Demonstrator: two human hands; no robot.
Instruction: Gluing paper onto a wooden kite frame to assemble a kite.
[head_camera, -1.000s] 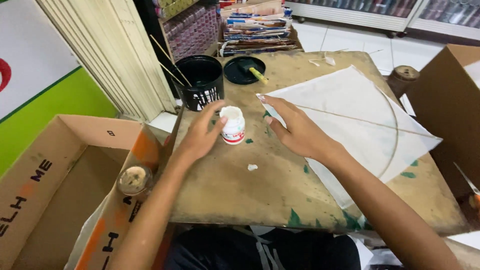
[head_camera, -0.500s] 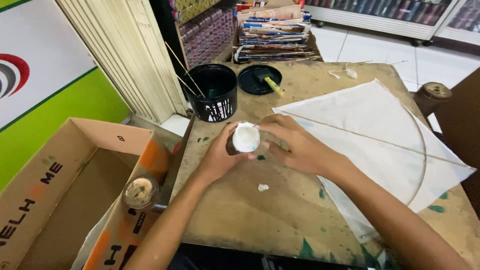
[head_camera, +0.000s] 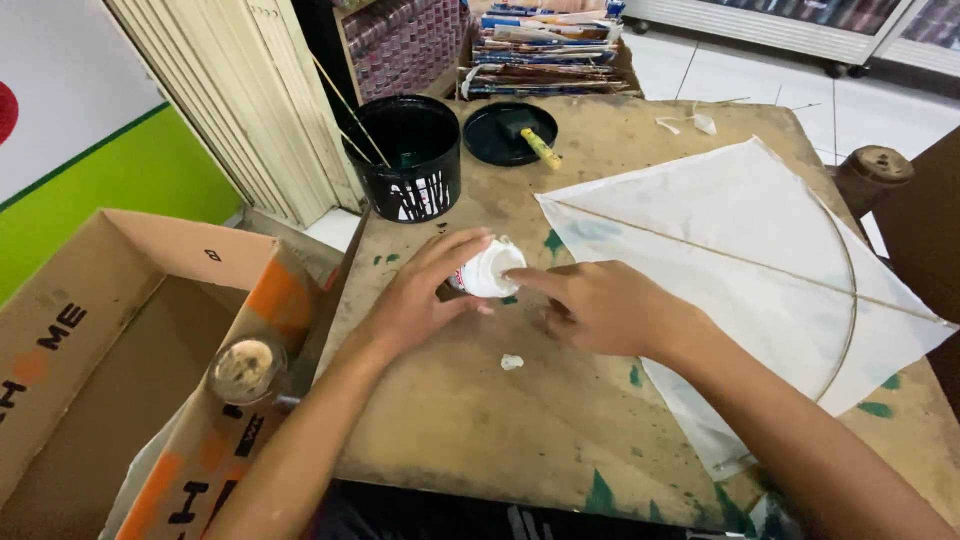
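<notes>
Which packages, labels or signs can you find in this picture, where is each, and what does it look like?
Small white bottle: held tilted in the left hand, partly red label.
Cardboard box: left of the table, open, brown with orange and black print.
Black bucket: table's far left corner, round, white markings.
Wall sign: upper left, white with red, above green.

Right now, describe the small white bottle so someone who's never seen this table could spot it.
On the paint-stained wooden table, look just in front of the black bucket and left of the white kite. The bottle sits tipped in the left hand, with the right hand fingertip at its top. It is the only small white container there.
</notes>
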